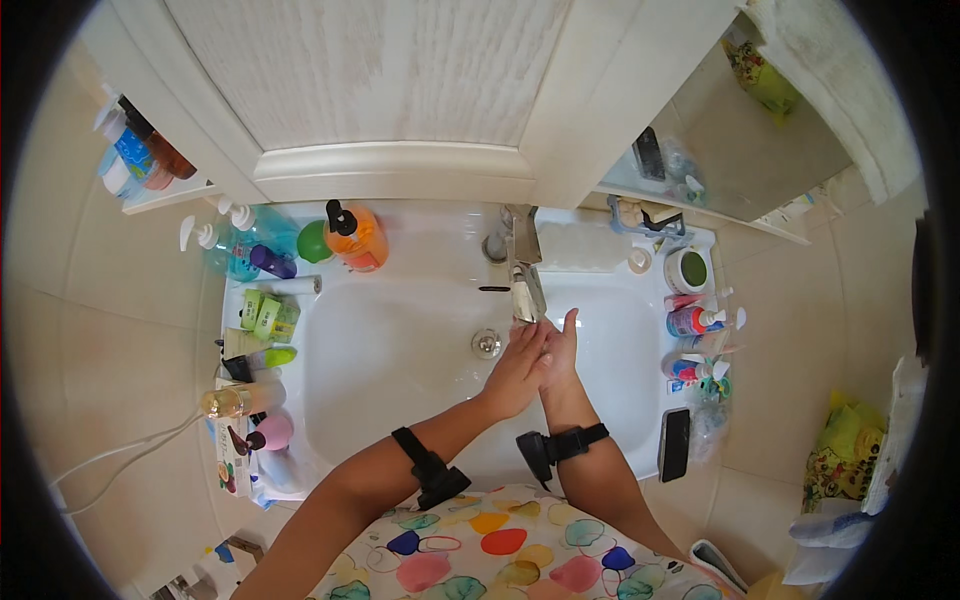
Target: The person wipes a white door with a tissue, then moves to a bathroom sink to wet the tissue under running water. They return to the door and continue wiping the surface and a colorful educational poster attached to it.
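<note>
My left hand (516, 375) lies flat across the palm and fingers of my right hand (559, 351). The two hands meet just below the spout of a metal faucet (526, 296), over the white washbasin (375, 375). My right thumb points up and away from its fingers. No object shows in either hand, though the space between the palms is hidden. Left of my hands sits the round metal drain stopper (487, 343). Both forearms wear a black strap (574, 442) with a small black device.
Along the left rim stand an orange pump bottle (357, 238), blue pump bottles (240, 244) and a pink bottle (274, 433). The right rim holds a green-lidded jar (686, 271), small pump bottles (688, 321) and a smartphone (674, 445). A cabinet (390, 75) overhangs the basin's back.
</note>
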Action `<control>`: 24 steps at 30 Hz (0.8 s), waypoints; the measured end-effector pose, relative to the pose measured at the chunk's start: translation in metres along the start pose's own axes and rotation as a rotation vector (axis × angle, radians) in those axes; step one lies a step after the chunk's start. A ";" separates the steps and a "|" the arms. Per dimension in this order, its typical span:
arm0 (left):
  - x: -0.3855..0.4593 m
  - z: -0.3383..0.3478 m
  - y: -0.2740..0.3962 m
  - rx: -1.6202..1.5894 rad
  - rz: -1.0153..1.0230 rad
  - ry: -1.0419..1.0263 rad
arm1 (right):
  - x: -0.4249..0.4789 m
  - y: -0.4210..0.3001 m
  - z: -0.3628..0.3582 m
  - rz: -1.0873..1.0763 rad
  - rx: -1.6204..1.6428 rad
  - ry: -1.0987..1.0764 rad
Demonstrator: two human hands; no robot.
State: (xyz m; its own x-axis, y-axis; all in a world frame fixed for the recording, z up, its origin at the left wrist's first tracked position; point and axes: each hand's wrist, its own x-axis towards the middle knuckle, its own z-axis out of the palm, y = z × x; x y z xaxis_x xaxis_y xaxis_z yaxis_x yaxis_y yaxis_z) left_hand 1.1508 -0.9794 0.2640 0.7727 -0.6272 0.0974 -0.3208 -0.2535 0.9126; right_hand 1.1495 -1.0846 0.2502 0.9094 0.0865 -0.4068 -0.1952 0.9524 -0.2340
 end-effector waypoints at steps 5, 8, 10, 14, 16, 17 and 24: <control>0.020 -0.010 -0.041 -0.028 -0.167 0.087 | 0.002 0.043 0.011 -0.039 -0.095 0.107; 0.024 -0.022 -0.048 0.229 -0.279 0.190 | -0.007 0.042 0.024 -0.040 -0.095 0.196; 0.022 -0.025 -0.054 0.097 -0.264 0.158 | -0.008 0.033 0.016 -0.070 -0.248 0.226; 0.018 -0.024 -0.046 -0.200 -0.201 0.210 | 0.000 0.014 0.009 -0.135 -0.614 0.397; 0.017 -0.027 -0.034 -0.272 -0.257 0.163 | 0.006 0.010 0.005 -0.224 -0.642 0.517; 0.018 -0.030 -0.030 -0.307 -0.285 0.138 | 0.006 0.009 0.002 -0.240 -0.721 0.554; 0.018 -0.053 -0.059 -0.702 -0.676 0.011 | 0.003 -0.001 0.005 -0.359 -1.049 0.595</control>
State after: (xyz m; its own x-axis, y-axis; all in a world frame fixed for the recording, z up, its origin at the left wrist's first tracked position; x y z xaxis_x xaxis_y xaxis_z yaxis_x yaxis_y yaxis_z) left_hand 1.2125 -0.9367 0.2324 0.6803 -0.5025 -0.5336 0.5889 -0.0587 0.8061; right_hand 1.1545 -1.0837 0.2539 0.7188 -0.5336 -0.4455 -0.4173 0.1814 -0.8905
